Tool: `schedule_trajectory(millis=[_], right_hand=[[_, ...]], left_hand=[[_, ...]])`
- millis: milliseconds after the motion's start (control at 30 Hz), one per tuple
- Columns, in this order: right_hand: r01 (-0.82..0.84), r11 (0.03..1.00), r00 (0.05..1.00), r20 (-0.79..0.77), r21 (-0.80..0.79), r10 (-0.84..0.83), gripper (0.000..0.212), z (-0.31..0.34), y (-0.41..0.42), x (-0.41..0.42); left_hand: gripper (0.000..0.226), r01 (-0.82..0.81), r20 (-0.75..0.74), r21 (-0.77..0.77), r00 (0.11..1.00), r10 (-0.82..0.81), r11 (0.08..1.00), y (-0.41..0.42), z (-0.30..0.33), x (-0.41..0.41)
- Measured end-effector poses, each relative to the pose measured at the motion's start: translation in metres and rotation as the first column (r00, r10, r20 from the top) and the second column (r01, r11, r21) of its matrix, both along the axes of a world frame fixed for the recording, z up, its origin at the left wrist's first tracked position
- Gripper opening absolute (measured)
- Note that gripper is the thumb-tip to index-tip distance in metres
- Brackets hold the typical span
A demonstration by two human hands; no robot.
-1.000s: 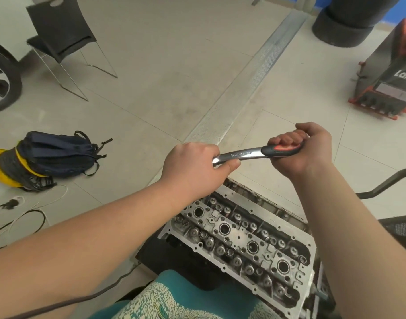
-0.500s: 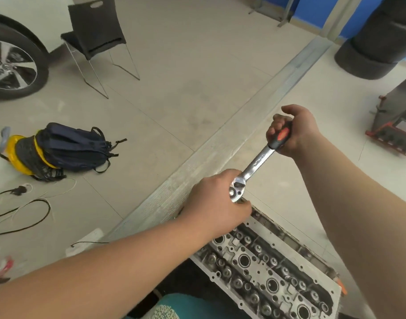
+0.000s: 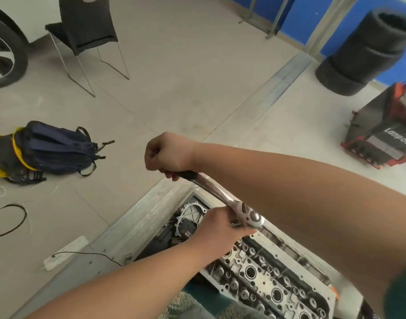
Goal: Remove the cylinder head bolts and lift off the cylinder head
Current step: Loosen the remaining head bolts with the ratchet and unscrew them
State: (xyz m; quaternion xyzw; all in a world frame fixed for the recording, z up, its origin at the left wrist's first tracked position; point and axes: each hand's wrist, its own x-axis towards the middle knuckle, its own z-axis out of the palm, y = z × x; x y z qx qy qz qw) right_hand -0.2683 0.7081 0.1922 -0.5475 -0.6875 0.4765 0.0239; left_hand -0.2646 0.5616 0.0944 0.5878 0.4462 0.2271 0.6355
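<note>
Gripping the ratchet wrench [image 3: 222, 194], both of my hands are busy just above the cylinder head [image 3: 273, 284], which sits low in the frame at the bottom right, its row of round wells and bolt heads facing up. My left hand [image 3: 217, 229] comes in from the lower left and sits at the wrench's round chrome head, fingers curled under and beside it so that they pinch the drive end where it meets the near corner of the cylinder head; what is under the drive I cannot see, since my knuckles hide it. My right hand [image 3: 168, 155] crosses over from the right edge to the middle of the frame, clenched tight round the dark grip at the far end of the handle, with the shaft slanting down and right from that fist to the head.

Past the engine, a grooved metal strip [image 3: 266, 100] runs diagonally across the floor [image 3: 186, 77] toward the upper right. A dark backpack [image 3: 57, 148] lies at the left beside something yellow, with black cable [image 3: 15, 217] looping below it. Farther off, a black chair [image 3: 87, 26] stands at the upper left near a car wheel [image 3: 1, 54], stacked tyres [image 3: 367, 49] sit at the upper right, and a red and grey machine [image 3: 386, 132] is at the right edge.
</note>
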Motion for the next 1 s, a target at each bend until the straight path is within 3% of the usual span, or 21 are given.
schedule_trajectory(millis=[100,200,300,367,433,500,533,600,633,700,833,900,1000], right_hand=[[0.341,0.933,0.94,-0.022,0.114,-0.341,0.006,0.009,0.018,0.051],[0.651,0.717,0.738,0.01,0.248,-0.674,0.013,0.007,0.019,0.134],[0.724,0.578,0.521,0.251,0.377,-0.816,0.028,0.001,-0.019,0.221],[0.736,0.558,0.444,0.348,0.383,-0.825,0.033,-0.001,-0.064,0.257],[0.627,0.67,0.455,0.512,0.397,-0.729,0.026,0.0,-0.111,0.27],[0.429,0.833,0.54,0.64,0.35,-0.547,0.022,0.0,-0.15,0.265],[0.378,0.88,0.622,0.626,0.287,-0.471,0.03,0.001,-0.166,0.256],[0.442,0.893,0.799,0.415,0.087,-0.436,0.058,0.007,-0.188,0.227],[0.472,0.882,0.837,0.312,0.002,-0.449,0.071,0.009,-0.192,0.212],[0.55,0.829,0.83,0.169,-0.098,-0.531,0.081,0.007,-0.192,0.188],[0.724,0.634,0.659,0.001,-0.269,-0.752,0.068,0.0,-0.19,0.165],[0.755,0.612,0.626,-0.02,-0.233,-0.78,0.064,-0.005,-0.192,0.164],[0.755,0.654,0.653,-0.031,-0.048,-0.757,0.05,-0.004,-0.192,0.165]], left_hand=[[0.019,0.001,0.01,0.038,1.0,-0.002,0.999,-0.003,-0.003,0.0],[0.037,-0.032,0.051,0.046,0.998,0.03,0.998,-0.006,-0.002,-0.002],[0.045,-0.066,0.079,0.052,0.995,0.062,0.996,-0.003,-0.002,-0.002],[0.049,-0.086,0.087,0.064,0.993,0.08,0.994,0.001,0.001,0.002],[0.05,-0.09,0.094,0.097,0.992,0.081,0.991,0.003,0.002,0.005],[0.048,-0.089,0.077,0.131,0.994,0.079,0.987,0.003,0.002,0.008],[0.045,-0.09,0.068,0.141,0.994,0.081,0.986,0.002,0.002,0.008],[0.035,-0.089,0.059,0.138,0.995,0.081,0.986,0.001,0.002,0.009],[0.029,-0.093,0.057,0.133,0.995,0.087,0.987,0.0,0.001,0.01],[0.024,-0.115,0.061,0.112,0.992,0.108,0.987,-0.002,0.001,0.011],[0.024,-0.096,0.056,0.115,0.994,0.09,0.989,-0.006,0.003,0.008],[0.023,-0.081,0.043,0.121,0.996,0.076,0.989,-0.006,0.006,0.007],[0.023,-0.049,0.001,0.159,0.999,0.05,0.986,-0.008,0.007,0.006]])
